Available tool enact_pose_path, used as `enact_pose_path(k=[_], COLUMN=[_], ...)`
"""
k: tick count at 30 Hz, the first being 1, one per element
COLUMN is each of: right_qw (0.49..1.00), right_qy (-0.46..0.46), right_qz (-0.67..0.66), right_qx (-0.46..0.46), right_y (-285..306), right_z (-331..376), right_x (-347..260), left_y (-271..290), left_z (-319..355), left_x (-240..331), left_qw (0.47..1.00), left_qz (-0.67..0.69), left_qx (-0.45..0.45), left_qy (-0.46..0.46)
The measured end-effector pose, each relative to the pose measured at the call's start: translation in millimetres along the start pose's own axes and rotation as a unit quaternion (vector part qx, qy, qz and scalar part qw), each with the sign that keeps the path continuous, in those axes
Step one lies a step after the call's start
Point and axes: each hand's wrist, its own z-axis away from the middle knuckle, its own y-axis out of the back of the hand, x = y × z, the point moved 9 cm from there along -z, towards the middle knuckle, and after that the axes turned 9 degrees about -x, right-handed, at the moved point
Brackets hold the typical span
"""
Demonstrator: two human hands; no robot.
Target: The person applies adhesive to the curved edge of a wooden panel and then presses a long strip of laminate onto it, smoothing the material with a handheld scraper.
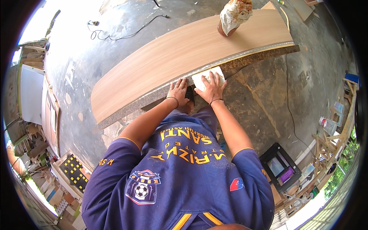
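A long wood-grain board (168, 55) lies across in front of me, with a dark strip (260, 56) along its near side. My left hand (178, 92) rests at the near edge, its fingers stretched out flat and nothing in them. Just to the right, my right hand (211, 90) holds a white pad (198, 81) against the same edge. Its fingers are spread over the pad, and its thumb lies along the left side. Whether the pad is folded cloth or something else, I cannot tell. The palm hides its lower part.
Toward the board's far right stands a brown container (222, 30) topped with a stained white cloth (231, 19). A black cable (138, 30) lies on the concrete floor (76, 53) beyond the board. To my lower right is a black-framed box (280, 167); wood scraps line both sides.
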Motion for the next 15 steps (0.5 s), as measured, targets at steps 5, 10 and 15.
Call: enact_pose_path(k=[5,10,15], right_qw=[1.000,0.994,0.997], right_qy=[-0.019,-0.044,-0.039], right_qz=[0.006,0.013,0.005], right_qx=[-0.013,-0.096,-0.070], right_y=[-6.4,5.0,14.6], right_z=[-5.3,0.8,-1.9], right_x=[2.4,1.9,2.1], left_y=[0.2,-2.1,-1.1], left_z=[0.1,-0.8,0.6], left_x=[0.9,-1.8,1.3], left_qw=[1.000,1.000,1.000], left_qz=[-0.013,-0.012,-0.022], left_qx=[-0.007,-0.014,-0.021], left_qy=[-0.004,-0.004,-0.008])
